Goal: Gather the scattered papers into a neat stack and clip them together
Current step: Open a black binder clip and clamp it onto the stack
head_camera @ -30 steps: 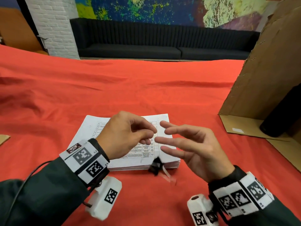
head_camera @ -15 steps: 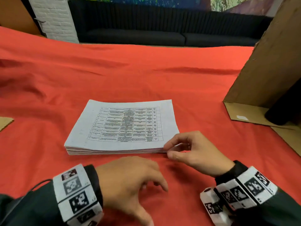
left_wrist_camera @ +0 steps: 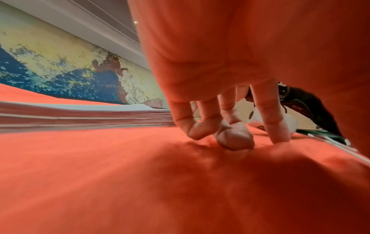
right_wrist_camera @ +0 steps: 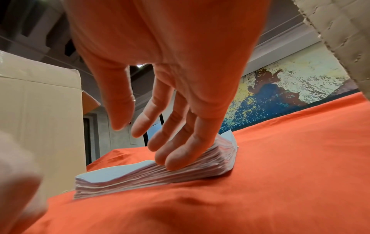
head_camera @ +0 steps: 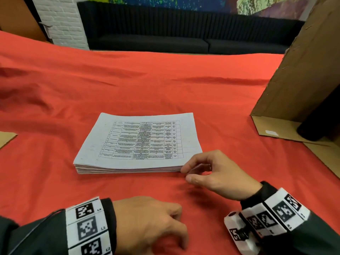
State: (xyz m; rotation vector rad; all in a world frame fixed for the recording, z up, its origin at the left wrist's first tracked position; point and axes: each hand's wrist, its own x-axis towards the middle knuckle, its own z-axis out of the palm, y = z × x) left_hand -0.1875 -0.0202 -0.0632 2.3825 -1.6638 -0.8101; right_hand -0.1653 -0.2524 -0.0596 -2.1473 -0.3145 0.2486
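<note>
A thick stack of printed papers (head_camera: 139,142) lies squared up on the red cloth (head_camera: 165,85). My right hand (head_camera: 186,174) is at the stack's near right corner. In the right wrist view its relaxed fingers (right_wrist_camera: 174,161) touch the side of the stack (right_wrist_camera: 190,167) and the thumb stays apart. My left hand (head_camera: 176,227) is on the cloth in front of the stack. The left wrist view shows its bent fingertips (left_wrist_camera: 192,131) and thumb pressing into the cloth, with nothing seen between them. No clip shows in any view.
A large open cardboard box (head_camera: 298,74) stands at the right, its flap (head_camera: 272,129) flat on the cloth and a dark cylinder (head_camera: 316,126) inside. A cardboard scrap (head_camera: 5,138) lies at the left edge. A black sofa (head_camera: 147,41) runs behind the table.
One second ago both hands hovered over the stack and a black clip showed blurred at its near edge. The left hand has dropped to the near cloth, the right to the corner; the clip is gone from sight.
</note>
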